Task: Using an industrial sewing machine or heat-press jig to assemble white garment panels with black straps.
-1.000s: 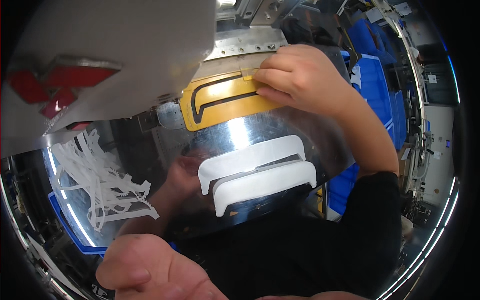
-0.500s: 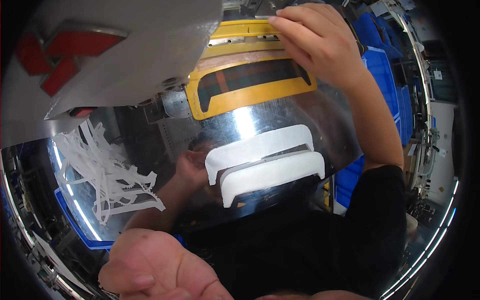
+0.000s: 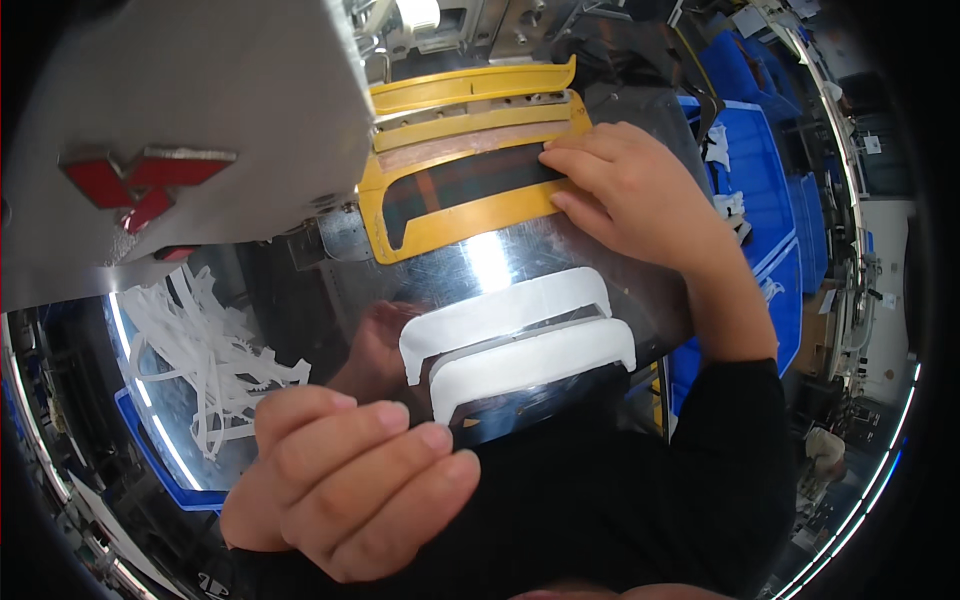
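My right hand (image 3: 640, 195) lies over the right end of a yellow frame (image 3: 455, 222). Its fingertips touch the dark plaid cloth (image 3: 465, 180) inside, and the thumb is by the lower yellow rail. That end of the frame is hidden under the hand. My left hand (image 3: 350, 480) is raised at the lower left, its fingers loosely bent and slightly apart, with nothing seen in them; the palm is hidden. Close to its fingertips, two white collar-shaped pieces, a nearer one (image 3: 535, 362) and a farther one (image 3: 510, 305), lie one before the other on a shiny metal plate (image 3: 490, 262).
A grey machine head (image 3: 200, 220) with a red emblem looms at the upper left. Below it is a heap of white offcut strips (image 3: 205, 360). Blue bins (image 3: 760, 180) holding white bits stand at the right. A yellow bar (image 3: 470, 92) lies behind the frame.
My right hand has come down from the yellow bar at the back onto the frame's right end. My left hand has risen and turned from palm up to fingers bent toward the white pieces.
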### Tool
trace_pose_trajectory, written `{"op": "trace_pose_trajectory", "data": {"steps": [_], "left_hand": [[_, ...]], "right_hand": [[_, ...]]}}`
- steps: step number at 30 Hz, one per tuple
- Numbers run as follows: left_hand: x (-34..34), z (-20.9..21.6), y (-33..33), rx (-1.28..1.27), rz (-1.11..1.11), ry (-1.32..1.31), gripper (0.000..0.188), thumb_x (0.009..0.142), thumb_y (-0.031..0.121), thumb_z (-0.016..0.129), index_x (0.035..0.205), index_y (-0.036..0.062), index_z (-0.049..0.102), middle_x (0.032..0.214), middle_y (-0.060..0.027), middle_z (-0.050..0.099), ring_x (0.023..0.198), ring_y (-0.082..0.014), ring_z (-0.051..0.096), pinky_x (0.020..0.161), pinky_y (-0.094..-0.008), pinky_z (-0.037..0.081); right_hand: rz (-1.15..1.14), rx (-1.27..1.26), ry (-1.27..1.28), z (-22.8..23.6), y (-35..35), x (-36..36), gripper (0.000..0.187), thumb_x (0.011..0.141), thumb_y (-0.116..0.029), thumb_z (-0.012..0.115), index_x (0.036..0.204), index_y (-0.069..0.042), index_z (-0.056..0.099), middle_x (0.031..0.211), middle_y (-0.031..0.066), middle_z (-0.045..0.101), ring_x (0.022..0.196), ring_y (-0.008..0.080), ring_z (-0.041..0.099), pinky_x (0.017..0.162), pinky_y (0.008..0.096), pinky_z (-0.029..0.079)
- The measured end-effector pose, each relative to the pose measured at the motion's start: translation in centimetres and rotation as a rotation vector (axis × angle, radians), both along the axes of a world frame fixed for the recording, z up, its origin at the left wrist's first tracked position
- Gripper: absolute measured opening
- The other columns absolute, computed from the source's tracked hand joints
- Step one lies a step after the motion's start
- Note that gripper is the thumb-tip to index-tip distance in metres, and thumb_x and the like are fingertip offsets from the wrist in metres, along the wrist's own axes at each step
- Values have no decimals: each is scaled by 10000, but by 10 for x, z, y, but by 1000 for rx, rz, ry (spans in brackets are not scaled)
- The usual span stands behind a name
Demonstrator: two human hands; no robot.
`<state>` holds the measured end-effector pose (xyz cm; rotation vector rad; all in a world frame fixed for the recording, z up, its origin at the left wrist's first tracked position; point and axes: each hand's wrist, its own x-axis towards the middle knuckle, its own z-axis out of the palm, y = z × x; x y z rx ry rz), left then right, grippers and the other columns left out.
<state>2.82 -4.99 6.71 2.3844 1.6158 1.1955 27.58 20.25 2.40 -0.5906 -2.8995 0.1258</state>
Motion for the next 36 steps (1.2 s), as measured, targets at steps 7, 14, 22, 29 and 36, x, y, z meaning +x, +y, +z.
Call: {"op": "trace_pose_trajectory", "data": {"steps": [7,14,22,29,36], "left_hand": [[-6,-39,42,-73,-81,-66,140,861,83,772,961,58,677,979,-108,686,926,-298,683,799,-423,539],[-9,-49,52,-178,43,8,117,823,23,744,916,42,676,894,-117,665,875,-332,671,827,-431,532],[-10,-56,61,-52,113,18,144,786,-4,797,874,54,699,864,-89,700,847,-308,681,819,-418,527],[-16,-47,52,-74,380,-23,256,925,69,700,693,77,593,688,-98,590,663,-361,556,687,-483,431],[11,-21,36,-221,187,-197,417,1013,160,655,1405,18,648,1152,-195,729,1042,-389,679,917,-462,550]], "right_hand": [[-49,-98,65,-9,16,-3,370,914,-190,783,1240,-40,692,1200,149,707,1153,367,652,1020,462,521],[-134,-547,121,3,15,-10,357,857,-96,799,1181,-52,656,1061,105,644,1002,259,648,919,370,525],[-161,-858,522,17,8,6,403,874,76,768,1262,-2,691,1172,117,746,1097,204,740,1029,312,584],[105,-572,610,35,4,34,272,820,46,801,1082,-17,762,1012,109,761,902,220,742,832,333,586],[295,-561,553,32,-20,24,225,794,35,810,1001,-52,785,916,100,758,825,249,723,743,338,549]]}}
